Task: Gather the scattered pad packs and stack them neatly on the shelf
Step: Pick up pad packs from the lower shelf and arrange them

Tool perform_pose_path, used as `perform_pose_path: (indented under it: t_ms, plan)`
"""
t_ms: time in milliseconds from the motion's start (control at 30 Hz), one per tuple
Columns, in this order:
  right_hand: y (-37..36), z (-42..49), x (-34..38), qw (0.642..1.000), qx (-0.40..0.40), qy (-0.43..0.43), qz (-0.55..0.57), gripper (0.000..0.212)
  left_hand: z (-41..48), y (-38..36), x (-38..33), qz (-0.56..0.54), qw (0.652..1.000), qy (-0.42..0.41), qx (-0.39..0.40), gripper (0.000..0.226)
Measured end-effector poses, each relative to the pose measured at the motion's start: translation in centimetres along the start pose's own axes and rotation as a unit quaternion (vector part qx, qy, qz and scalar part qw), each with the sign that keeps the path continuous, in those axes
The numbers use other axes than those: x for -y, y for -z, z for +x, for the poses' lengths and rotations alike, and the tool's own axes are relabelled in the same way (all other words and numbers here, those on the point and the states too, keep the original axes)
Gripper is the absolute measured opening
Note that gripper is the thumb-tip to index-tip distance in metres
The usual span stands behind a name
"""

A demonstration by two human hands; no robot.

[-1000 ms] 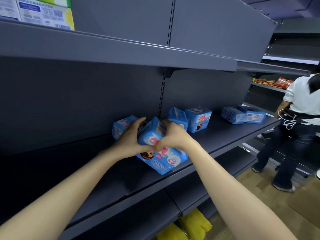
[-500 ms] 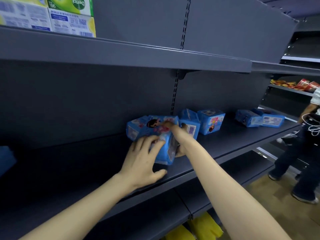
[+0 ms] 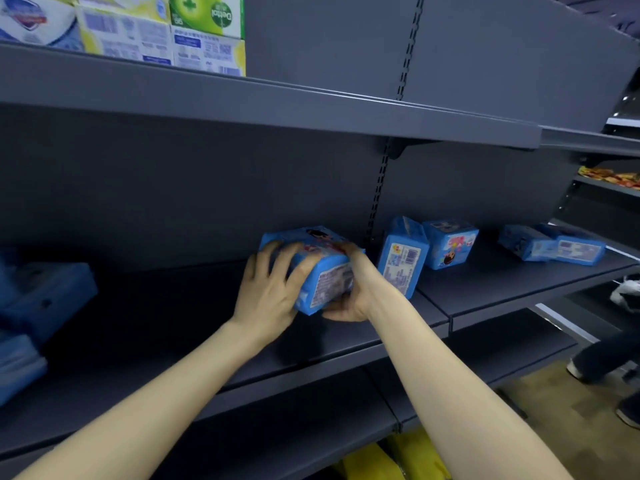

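Mid-frame, the left hand (image 3: 268, 292) and right hand (image 3: 348, 301) both clasp one blue pad pack (image 3: 327, 277). It would be best squared flat on the shelf (image 3: 166, 327) before they release it.

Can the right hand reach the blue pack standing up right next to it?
Probably yes: the standing pack sits just beside the right hand, with nothing between them. But that hand grips the other pack together with the left hand, so it must let go first.

Grey shelf (image 3: 166, 327) carries scattered blue pad packs (image 3: 401, 263).
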State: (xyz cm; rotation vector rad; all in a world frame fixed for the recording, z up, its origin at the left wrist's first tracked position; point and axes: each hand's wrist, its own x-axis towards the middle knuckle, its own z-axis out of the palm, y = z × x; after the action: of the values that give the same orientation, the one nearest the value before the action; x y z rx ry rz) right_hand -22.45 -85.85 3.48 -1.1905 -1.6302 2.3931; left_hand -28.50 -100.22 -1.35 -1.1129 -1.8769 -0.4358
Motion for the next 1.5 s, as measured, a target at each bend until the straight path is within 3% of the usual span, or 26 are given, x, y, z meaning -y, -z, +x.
perform_pose_path:
  t_ms: [133, 233, 300, 400, 500, 667, 800, 1000, 1167, 1333, 1500]
  plan:
    - [-2.1, -1.3, -0.9, 0.994, -0.029, 0.023, -0.1, 0.067, -0.8, 2.7, 2.4, -0.044, 0.992, 0.102, 0.061, 0.098]
    - [-4.2, -1.8, -2.2, 0.976, -0.061, 0.093, -0.188, 0.049, -1.5, 5.6, 4.4, -0.131, 0.956, 0.234, 0.116, 0.093]
    - [-5.7, -1.5, -3.6, 0.936, -0.085, 0.219, -0.261, 0.05, -2.3, 7.3, 6.0, -0.161, 0.939, 0.275, 0.13, 0.095]
    - [-8.6, -2.0, -6.0, 0.834, -0.086, 0.389, -0.382, 0.068, -3.8, 10.5, 8.3, -0.189, 0.927, 0.3, 0.123, 0.096]
    - [-11.8, -4.1, -8.4, 0.781, -0.018, 0.432, -0.45, 0.088, -5.7, 13.7, 10.1, -0.227, 0.903, 0.336, 0.144, 0.102]
    - [-15.5, -7.2, -11.6, 0.738, -0.012, 0.5, -0.452, 0.08, -9.1, 17.9, 12.5, -0.272, 0.87, 0.381, 0.156, 0.102]
    - [-17.2, -9.5, -13.2, 0.742, -0.024, 0.49, -0.456, 0.073, -11.0, 20.2, 13.2, -0.283, 0.864, 0.381, 0.166, 0.096]
    - [-18.6, -11.8, -15.2, 0.735, -0.05, 0.448, -0.506, 0.073, -12.4, 22.3, 12.8, -0.194, 0.878, 0.369, 0.237, 0.095]
    - [-19.0, -13.4, -16.7, 0.731, -0.058, 0.43, -0.527, 0.074, -13.8, 23.6, 12.2, -0.182, 0.869, 0.379, 0.259, 0.069]
    - [-19.4, -14.5, -17.4, 0.714, -0.062, 0.418, -0.559, 0.075, -14.6, 24.9, 10.9, -0.157, 0.871, 0.379, 0.269, 0.098]
    - [-20.1, -14.9, -17.6, 0.702, -0.028, 0.403, -0.586, 0.073, -15.3, 25.8, 10.4, -0.113, 0.865, 0.391, 0.293, 0.081]
